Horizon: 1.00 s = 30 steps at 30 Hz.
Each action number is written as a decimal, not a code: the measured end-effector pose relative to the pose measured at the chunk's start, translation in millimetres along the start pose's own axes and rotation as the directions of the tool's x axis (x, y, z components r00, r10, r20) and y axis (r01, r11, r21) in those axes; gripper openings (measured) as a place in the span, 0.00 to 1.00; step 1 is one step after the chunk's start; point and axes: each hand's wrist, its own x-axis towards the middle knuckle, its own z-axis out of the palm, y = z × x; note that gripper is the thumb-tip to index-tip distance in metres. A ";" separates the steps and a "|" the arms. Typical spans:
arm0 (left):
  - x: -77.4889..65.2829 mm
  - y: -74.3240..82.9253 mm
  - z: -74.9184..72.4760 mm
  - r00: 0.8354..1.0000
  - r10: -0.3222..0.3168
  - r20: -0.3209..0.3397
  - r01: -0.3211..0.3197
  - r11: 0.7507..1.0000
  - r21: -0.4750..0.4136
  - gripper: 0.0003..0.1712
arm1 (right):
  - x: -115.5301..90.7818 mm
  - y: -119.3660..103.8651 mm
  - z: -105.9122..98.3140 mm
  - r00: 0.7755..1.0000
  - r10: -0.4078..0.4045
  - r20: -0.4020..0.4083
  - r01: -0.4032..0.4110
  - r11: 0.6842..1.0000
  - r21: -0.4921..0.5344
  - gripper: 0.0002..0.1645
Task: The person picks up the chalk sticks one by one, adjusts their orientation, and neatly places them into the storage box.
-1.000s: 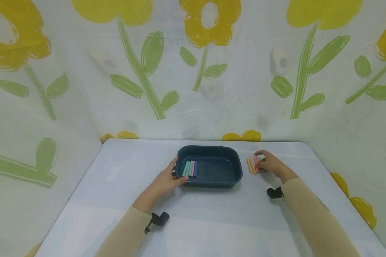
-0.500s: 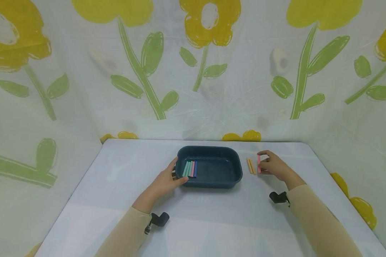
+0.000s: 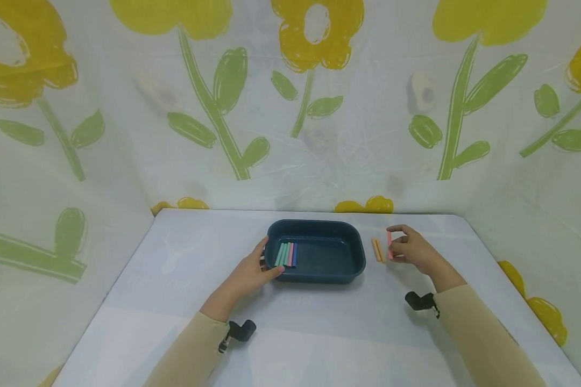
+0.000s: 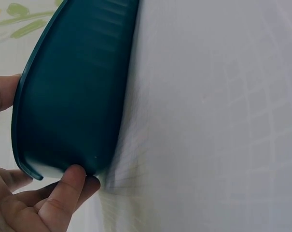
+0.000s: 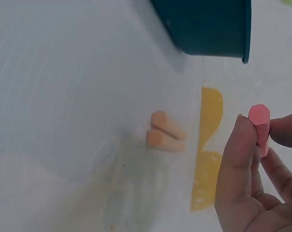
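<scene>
A dark teal plastic tray (image 3: 329, 258) sits on the table, and several green, pink and blue chalk sticks (image 3: 285, 254) lie side by side at its left end. My left hand (image 3: 249, 274) grips that end, thumb on the front rim; in the left wrist view the fingertips (image 4: 71, 181) press on the tray's outer wall. Right of the tray, my right hand (image 3: 413, 251) pinches a pink chalk stick (image 5: 259, 116) between thumb and fingers, above the table. Two orange chalk sticks (image 3: 378, 250) lie on the table between the tray and that hand.
The white table (image 3: 290, 328) has its back edge close to a white sheet (image 3: 319, 177) printed with yellow flowers. The sheet also rises at both sides. A black camera (image 3: 242, 330) is strapped to the left wrist, another (image 3: 418, 301) to the right.
My right hand has moved a little to the right with the pink chalk stick, away from the two orange ones. The left hand and the tray have stayed in place.
</scene>
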 end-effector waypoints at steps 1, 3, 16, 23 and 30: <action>-0.3 0.2 0.0 1.000 0.003 -0.001 -0.003 1.000 0.002 0.58 | -1.7 -1.9 1.0 1.000 -0.005 -0.001 0.005 1.000 0.003 0.38; -0.4 0.1 0.1 1.000 0.007 -0.003 -0.007 1.000 0.003 0.57 | -4.6 -5.4 2.9 1.000 -0.017 -0.001 0.017 1.000 0.012 0.38; 0.3 -2.2 0.9 1.000 0.008 -0.007 -0.009 1.000 -0.020 0.59 | -13.7 -22.1 15.9 0.995 -0.095 0.002 0.095 0.992 0.086 0.37; -0.1 -2.4 0.5 1.000 0.005 -0.006 -0.005 1.000 -0.016 0.59 | -18.0 -38.5 22.0 0.994 -0.107 0.016 0.104 0.989 0.104 0.39; -0.7 -0.7 -0.1 1.000 -0.010 -0.001 0.010 1.000 -0.010 0.59 | -16.9 -60.0 28.7 0.992 -0.127 0.014 0.124 0.981 0.152 0.40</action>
